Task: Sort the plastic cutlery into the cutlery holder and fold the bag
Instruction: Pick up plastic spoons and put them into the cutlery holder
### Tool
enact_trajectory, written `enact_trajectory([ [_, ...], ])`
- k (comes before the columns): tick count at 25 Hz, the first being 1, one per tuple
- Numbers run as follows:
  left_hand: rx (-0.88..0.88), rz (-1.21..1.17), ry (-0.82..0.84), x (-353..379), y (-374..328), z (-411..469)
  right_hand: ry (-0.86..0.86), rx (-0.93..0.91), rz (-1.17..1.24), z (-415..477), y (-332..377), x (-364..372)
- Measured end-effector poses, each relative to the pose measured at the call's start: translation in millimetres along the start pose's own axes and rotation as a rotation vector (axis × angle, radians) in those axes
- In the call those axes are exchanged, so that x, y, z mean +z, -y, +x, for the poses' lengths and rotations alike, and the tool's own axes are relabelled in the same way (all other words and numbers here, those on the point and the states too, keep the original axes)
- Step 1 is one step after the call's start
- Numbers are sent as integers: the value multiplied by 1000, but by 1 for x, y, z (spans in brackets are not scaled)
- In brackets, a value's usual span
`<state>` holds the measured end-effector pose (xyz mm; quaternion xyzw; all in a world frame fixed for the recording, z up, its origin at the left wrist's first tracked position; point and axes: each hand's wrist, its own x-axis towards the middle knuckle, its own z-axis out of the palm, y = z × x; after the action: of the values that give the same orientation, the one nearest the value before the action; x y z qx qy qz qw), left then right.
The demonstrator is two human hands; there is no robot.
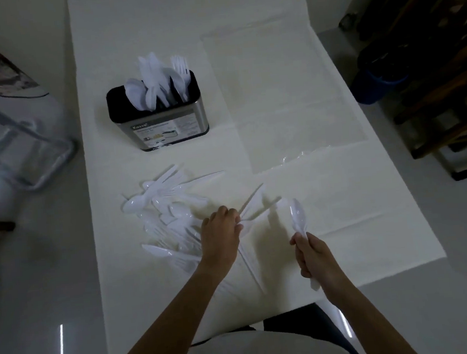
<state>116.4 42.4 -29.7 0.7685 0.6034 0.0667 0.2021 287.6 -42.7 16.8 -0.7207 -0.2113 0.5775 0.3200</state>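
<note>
A steel cutlery holder (163, 132) with a black insert stands on the white table (329, 225), with white plastic spoons, knives and forks upright in it. A loose pile of white plastic cutlery (167, 210) lies in front of it, to the left. My left hand (221, 234) rests at the pile's right edge, its fingers pinched on a white plastic knife (252, 200) that points up and right. My right hand (314, 257) grips the handle of a white plastic spoon (297, 213), bowl upward. A clear plastic bag (284, 93) lies flat at the right.
A metal-framed chair (25, 133) stands left of the table. Dark wooden furniture (444, 79) and a blue bin (376, 85) stand on the right. The table's near edge runs just in front of my body.
</note>
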Motion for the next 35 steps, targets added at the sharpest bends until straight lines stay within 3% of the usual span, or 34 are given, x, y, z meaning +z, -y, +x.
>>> enact_trajectory([
  [4, -25, -36, -50, 1, -5, 4, 62, -97, -174, 24, 17, -8],
  [9, -106, -546, -159, -24, -15, 2, 83, -438, -495, 63, 60, -10],
  [12, -164, -720, -247, -37, -15, -2, 230, -524, -681, 80, 82, 7],
  [14, -236, -793, -297, -42, -13, -4, 413, -452, -725, 82, 87, 21],
  [16, -334, -843, -339, -44, -12, -5, 623, -224, -581, 71, 87, 35],
  [19, -476, -902, -409, -42, -7, -5, 736, -6, -375, 51, 78, 47],
  [25, -453, -917, -348, -40, 7, -11, 691, 26, -404, 30, 49, 51],
  [31, -772, -631, -709, -52, 113, -9, 464, 28, -349, 27, 39, 41],
  [33, -888, -545, -582, -57, 145, -1, 399, 16, -333, 24, 37, 41],
  [35, -889, -469, -431, -58, 164, 11, 343, 4, -320, 20, 35, 42],
])
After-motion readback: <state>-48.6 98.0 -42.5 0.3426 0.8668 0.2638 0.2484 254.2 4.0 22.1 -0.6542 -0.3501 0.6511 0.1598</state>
